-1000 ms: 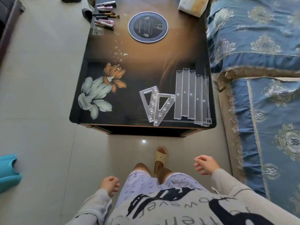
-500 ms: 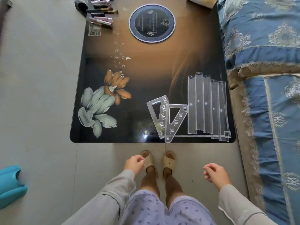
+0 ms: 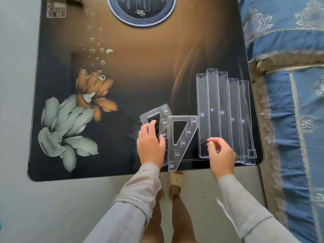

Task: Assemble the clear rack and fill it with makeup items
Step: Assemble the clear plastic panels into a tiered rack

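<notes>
**Hands at clear rack parts, near edge of surface**

Person stands at the near edge, grey sleeves, bare legs and a beige slipper on the pale floor. Left hand lies on the left triangular side panel, fingers fairly straight and pressing flat, gripping nothing. Right hand is over the near ends of the long clear trays, fingers loosely bent and empty; cannot tell whether it touches them. A second triangular side panel lies between the hands, its edge overlapping the first. The five trays lie side by side lengthwise at the near right corner of the dark flower-print surface. At the far edge are a round dark disc and a small clear slotted piece. Blue patterned upholstery runs along the right.
</notes>
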Available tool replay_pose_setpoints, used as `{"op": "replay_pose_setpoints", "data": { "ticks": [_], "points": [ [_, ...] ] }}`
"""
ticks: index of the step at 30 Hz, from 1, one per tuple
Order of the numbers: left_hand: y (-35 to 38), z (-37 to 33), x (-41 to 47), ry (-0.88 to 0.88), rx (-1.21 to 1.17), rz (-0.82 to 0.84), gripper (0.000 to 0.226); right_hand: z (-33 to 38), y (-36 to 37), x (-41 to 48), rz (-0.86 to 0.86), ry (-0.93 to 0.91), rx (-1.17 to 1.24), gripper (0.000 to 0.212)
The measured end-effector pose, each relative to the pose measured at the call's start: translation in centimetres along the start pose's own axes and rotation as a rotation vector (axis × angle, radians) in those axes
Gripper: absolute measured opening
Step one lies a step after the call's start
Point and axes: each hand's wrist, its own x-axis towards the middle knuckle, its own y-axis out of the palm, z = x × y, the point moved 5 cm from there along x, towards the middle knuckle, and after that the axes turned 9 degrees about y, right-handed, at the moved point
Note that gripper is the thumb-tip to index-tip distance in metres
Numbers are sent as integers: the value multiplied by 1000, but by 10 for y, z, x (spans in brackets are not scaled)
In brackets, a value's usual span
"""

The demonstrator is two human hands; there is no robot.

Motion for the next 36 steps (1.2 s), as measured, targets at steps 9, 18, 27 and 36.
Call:
{"op": "replay_pose_setpoints", "data": {
  "ticks": [9,18,27,36],
  "points": [
    [16,-8,11,-157,114,-20,32,64,22,55,-131,-223,-447,28],
    [23,-7,15,-164,327,42,50,73,40,65,-129,-229,-747,30],
    [-8,17,3,-229,-1,-44,34,76,20,35,-202,-298,-414,22],
    [-70,76,-20,-322,-165,-145,19,73,32,-38,102,-546,-166,12]
  ]
}}
